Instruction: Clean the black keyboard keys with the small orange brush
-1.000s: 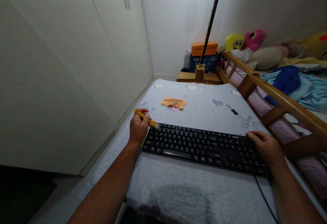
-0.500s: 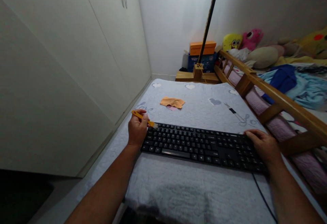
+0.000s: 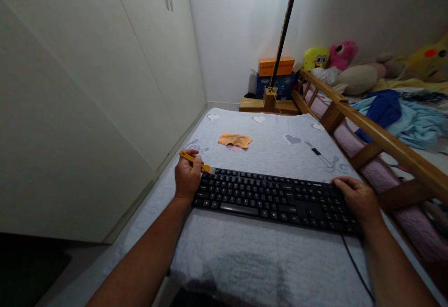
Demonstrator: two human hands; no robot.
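A black keyboard (image 3: 245, 194) lies across the cloth-covered surface (image 3: 224, 246), its cable running off the lower right. At its left end, my left hand (image 3: 188, 176) is closed around a yellow brush (image 3: 196, 161); the pale bristles are at the keyboard's top left corner. Gripping the keyboard's right end is my right hand (image 3: 359, 199), thumb on the top edge and the other fingers partly hidden. Beyond the keyboard lies a crumpled orange cloth (image 3: 234, 140). To the right of that cloth is a thin wire-like tool with a black band (image 3: 316, 151).
White cabinet doors (image 3: 140, 87) rise along the left. A wooden bed rail (image 3: 381, 129) runs down the right, with plush toys and blankets behind it. At the back, a black pole (image 3: 284, 31) stands by an orange box (image 3: 276, 66) and a blue box.
The keyboard's right end and my right hand appear slightly further left, along with a small shift of the whole view. Both hands keep their holds.
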